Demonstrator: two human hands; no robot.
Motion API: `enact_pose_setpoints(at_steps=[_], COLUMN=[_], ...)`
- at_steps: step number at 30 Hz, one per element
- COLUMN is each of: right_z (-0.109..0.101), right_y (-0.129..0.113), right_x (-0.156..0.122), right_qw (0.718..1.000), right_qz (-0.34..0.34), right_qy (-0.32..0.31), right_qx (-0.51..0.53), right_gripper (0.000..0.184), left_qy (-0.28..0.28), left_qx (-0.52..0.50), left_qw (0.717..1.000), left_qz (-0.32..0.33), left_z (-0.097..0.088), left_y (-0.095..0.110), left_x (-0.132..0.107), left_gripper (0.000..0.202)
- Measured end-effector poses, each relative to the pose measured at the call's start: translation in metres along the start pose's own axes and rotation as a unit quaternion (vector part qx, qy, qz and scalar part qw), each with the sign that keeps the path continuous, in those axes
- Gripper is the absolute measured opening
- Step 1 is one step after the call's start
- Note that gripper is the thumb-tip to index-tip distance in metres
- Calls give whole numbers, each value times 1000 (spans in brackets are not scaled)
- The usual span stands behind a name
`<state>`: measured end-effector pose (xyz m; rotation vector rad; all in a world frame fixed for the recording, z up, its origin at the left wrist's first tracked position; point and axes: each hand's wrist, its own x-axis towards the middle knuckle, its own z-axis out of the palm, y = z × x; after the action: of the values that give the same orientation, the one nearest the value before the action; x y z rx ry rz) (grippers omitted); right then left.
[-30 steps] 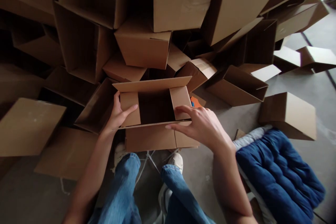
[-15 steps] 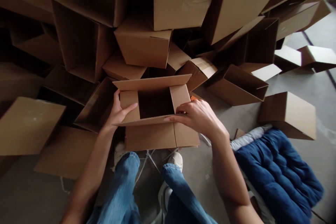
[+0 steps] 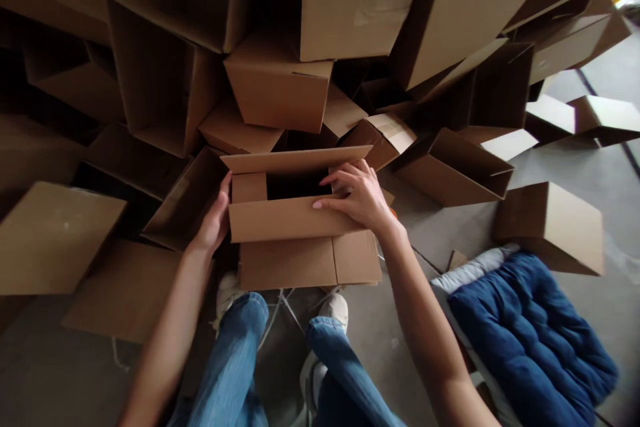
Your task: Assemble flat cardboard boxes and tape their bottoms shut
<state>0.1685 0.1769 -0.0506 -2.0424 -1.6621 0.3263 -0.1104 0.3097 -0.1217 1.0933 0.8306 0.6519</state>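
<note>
left hand grip: the left hand (image 3: 215, 220) is flat against the left wall of the cardboard box (image 3: 285, 263), thumb up along the top edge. Fingers are loose and not clamped on anything.
right hand grip: the right hand (image 3: 357, 197) has its fingers spread apart, just resting. The index finger lies along the near flap (image 3: 280, 220) and the rest reach onto the side flap under it, so it's pressing, not pinching.
where the box is: right between the two hands, on the floor (image 3: 560, 167), just ahead of the jeans (image 3: 235, 360).
material: plain brown corrugated cardboard, matte with sharp creases, rectangular.
flaps: the near flap is folded in under the right palm. The far flap (image 3: 295, 161) sticks out flat beyond the fingertips. The left inner flap (image 3: 249, 187) lies flat beside the left thumb.
inside: only a dark slot shows between the flaps, so I can't tell what's in there.
beyond the hands: a jumbled pile of boxes (image 3: 277, 83) in the same cardboard, many lying on their sides with dark mouths.
right of the right arm: a quilted blue cushion (image 3: 530, 327), soft and puffy, on the floor.
</note>
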Motion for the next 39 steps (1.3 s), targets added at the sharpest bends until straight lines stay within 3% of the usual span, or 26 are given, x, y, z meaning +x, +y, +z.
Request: enact_pose_setpoints(at_steps=[3, 8, 13, 17, 30, 39], right_z=[6, 0, -4, 3, 8, 22], right_y=[-2, -21, -50, -66, -69, -59], right_x=[-8, -12, -9, -9, -25, -54], right_qw=[996, 990, 988, 982, 974, 983], right_qz=[17, -3, -97, -108, -85, -73], right_qy=[64, 100, -12, -65, -25, -3], right_qx=[-60, -104, -122, -143, -211, -171], right_gripper=[66, 92, 126, 141, 123, 82], left_qy=[-9, 23, 35, 37, -3, -25], left_qx=[52, 52, 53, 55, 63, 85], left_qw=[998, 998, 997, 997, 996, 993], left_qz=[40, 42, 33, 29, 58, 71], left_z=[0, 8, 8, 6, -4, -8], left_y=[-1, -4, 0, -1, -10, -7], left_x=[-3, -2, 0, 2, 0, 2], left_gripper=[110, 106, 105, 106, 97, 100])
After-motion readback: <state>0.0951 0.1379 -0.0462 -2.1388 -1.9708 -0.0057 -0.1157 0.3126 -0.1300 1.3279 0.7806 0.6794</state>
